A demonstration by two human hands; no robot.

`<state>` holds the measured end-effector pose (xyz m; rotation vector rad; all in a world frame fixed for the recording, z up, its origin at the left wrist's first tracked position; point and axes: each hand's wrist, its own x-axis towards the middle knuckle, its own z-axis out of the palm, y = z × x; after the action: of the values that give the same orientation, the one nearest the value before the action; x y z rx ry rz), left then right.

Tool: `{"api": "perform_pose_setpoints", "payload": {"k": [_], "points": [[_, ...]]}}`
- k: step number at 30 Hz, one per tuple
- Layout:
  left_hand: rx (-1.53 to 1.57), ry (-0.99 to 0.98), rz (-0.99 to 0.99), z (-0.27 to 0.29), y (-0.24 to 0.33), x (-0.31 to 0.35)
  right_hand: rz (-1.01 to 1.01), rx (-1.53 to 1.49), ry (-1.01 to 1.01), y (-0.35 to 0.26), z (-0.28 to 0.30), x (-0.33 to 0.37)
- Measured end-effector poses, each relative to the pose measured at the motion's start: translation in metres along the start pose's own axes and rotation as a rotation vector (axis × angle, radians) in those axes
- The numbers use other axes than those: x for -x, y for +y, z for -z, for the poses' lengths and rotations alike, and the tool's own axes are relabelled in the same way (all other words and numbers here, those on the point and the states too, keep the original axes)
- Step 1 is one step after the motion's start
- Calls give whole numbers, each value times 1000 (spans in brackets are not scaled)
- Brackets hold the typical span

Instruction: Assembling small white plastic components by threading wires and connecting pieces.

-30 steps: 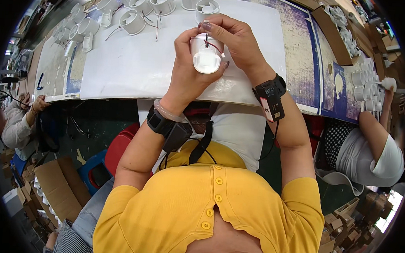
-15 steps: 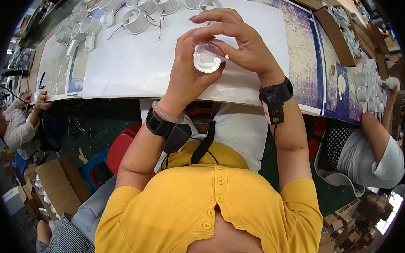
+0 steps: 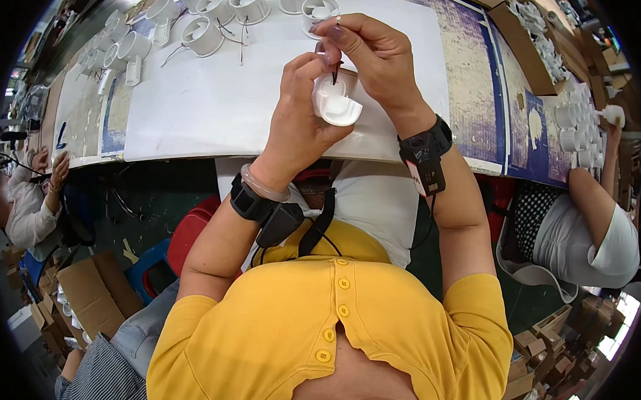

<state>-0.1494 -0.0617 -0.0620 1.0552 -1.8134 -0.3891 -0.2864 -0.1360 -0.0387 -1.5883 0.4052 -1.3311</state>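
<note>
My left hand point(image 3: 299, 120) is wrapped round a white plastic housing point(image 3: 342, 112), a hollow cup-like part with a cut-out side, held above the table. Dark, thin wires point(image 3: 336, 75) come up out of its opening. At their upper end my right hand point(image 3: 385, 63) pinches them between thumb and forefinger, and a tiny pale connector tip point(image 3: 338, 19) shows just beyond the fingertips. The left forefinger and thumb lie close to the wires. Just past my right fingers stands a round white cup with fan blades point(image 3: 320, 9).
More white fan cups point(image 3: 202, 37) with loose wires stand along the far left of the white-covered table point(image 3: 195, 116). At the right are stacked white cups point(image 3: 570, 129) and a cardboard box point(image 3: 520, 48) of white parts. Other people sit at both sides.
My right hand has left the housing's side and risen, drawing the wires up in a pinch. The housing has turned in my left hand, its cut-out now facing the lower right.
</note>
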Motion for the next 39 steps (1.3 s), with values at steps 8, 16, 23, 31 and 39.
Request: {"api": "perform_pose_setpoints", "payload": {"k": [8,16,23,31,39], "points": [[280,100,216,6,7,0,-217,52,138,-18,-1,0],[-148,159,-5,17,9,-1,-377,-34,-46,-32,-22,19],[44,162,179,23,12,4,-322,93,-158,-29,-17,15],[-102,-50,139,29,5,8,-226,123,-31,-12,-27,15],[485,403,293,19,8,2,-353,-518,123,-21,-63,15]]}}
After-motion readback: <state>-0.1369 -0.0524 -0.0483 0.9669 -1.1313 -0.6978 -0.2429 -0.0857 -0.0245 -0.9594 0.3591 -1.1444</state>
